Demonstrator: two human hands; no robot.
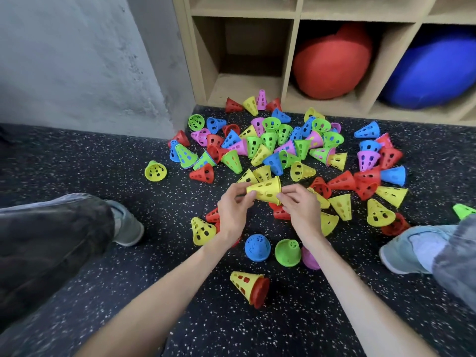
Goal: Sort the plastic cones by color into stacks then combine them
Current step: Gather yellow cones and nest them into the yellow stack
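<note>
Above speckled floor (296,318), middle of view: yellow cone (265,190) held sideways in air, wide rim to right; left hand (233,210) pinching narrow end, right hand (300,206) pinching rim
Beyond hands, toward shelf unit (291,47) at floor's far edge: loose pile of cones (270,143), green, blue, pink, red, yellow, mostly tipped over
Just near side of hands: blue cone (257,247), green cone (287,252) upright; pink cone (310,258) partly hidden by right forearm
Nearer still: yellow-and-red nested pair (248,286) lying on side
</note>
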